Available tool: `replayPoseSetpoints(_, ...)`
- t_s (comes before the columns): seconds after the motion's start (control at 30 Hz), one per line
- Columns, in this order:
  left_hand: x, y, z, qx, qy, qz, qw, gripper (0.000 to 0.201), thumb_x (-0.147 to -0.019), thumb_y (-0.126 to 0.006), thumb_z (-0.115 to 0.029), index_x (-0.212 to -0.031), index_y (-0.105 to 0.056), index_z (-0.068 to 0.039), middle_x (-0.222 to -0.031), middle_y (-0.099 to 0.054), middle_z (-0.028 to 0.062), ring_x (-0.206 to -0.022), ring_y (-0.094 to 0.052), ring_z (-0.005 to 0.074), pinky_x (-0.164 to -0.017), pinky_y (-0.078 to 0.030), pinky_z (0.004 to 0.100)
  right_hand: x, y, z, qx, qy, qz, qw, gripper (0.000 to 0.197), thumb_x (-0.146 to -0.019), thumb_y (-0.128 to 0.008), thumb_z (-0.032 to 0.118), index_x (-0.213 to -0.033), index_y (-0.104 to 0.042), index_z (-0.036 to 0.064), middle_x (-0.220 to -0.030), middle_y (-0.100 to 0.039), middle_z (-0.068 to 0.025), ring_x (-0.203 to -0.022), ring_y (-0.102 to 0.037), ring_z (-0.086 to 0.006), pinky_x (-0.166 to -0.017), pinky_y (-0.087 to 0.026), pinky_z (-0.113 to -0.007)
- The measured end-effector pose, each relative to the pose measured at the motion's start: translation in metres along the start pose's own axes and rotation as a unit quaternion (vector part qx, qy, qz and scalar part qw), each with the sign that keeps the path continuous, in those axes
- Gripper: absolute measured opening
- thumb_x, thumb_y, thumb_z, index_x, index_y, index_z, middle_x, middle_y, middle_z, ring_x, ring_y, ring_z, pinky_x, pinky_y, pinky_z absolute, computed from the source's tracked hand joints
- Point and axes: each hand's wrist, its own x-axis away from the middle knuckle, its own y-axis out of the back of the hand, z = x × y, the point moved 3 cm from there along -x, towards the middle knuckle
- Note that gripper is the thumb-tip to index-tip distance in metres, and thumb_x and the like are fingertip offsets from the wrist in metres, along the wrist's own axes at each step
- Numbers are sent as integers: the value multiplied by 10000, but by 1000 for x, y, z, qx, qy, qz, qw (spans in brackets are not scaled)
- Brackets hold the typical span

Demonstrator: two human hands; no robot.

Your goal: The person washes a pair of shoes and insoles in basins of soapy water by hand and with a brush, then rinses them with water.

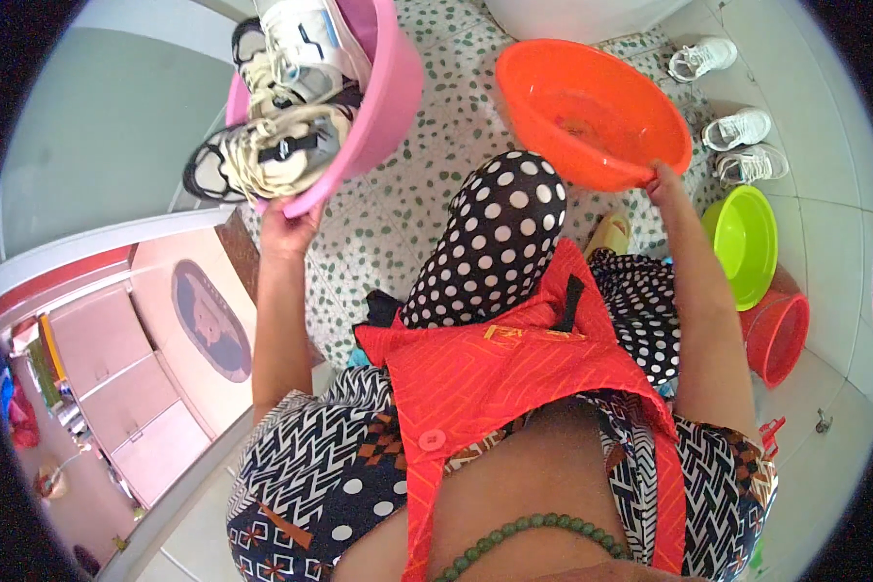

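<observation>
My left hand (289, 229) grips the near rim of a pink basin (390, 107) at the upper left. Inside that basin lie several worn sneakers (296, 160) with cream laces, their dark-edged toes poking over its left side. On the right, my right hand (662, 184) is closed on the near rim of an orange-red basin (543, 97), which tilts a little. A small patch of something shows at that basin's bottom, too unclear to name. My two arms are spread apart, with my knee in polka-dot trousers between the basins.
White sneakers (737, 129) stand along the right wall. Below them are a lime-green basin (747, 247) and a red bucket (778, 338). A yellow slipper (611, 236) is on my foot. The floor (359, 242) is pebble-patterned; a doorway with an oval mat (211, 320) opens at left.
</observation>
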Motion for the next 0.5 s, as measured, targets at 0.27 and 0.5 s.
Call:
replayPoseSetpoints(0.27,24,-42,-32,-41,-34,52,997,368,-828,-442,-20,-1191,-421,32,-1184,-499,207,-1082,-508,358,-898,-436,539,38,-72,32,139,-38,101,984,211,-771,-574,238,-884,-532,65,-710,-600,-170,-324,-419,-100,-241,-267,-113)
replayPoseSetpoints(0.5,17,-62,-43,-50,-31,91,994,364,-837,-414,-37,-1192,-419,43,-1190,-496,210,-1085,-512,346,-897,-444,515,94,-222,-28,211,-27,242,947,182,-726,-658,192,-794,-510,111,-543,-471,1,-345,-322,-41,-291,-271,-124)
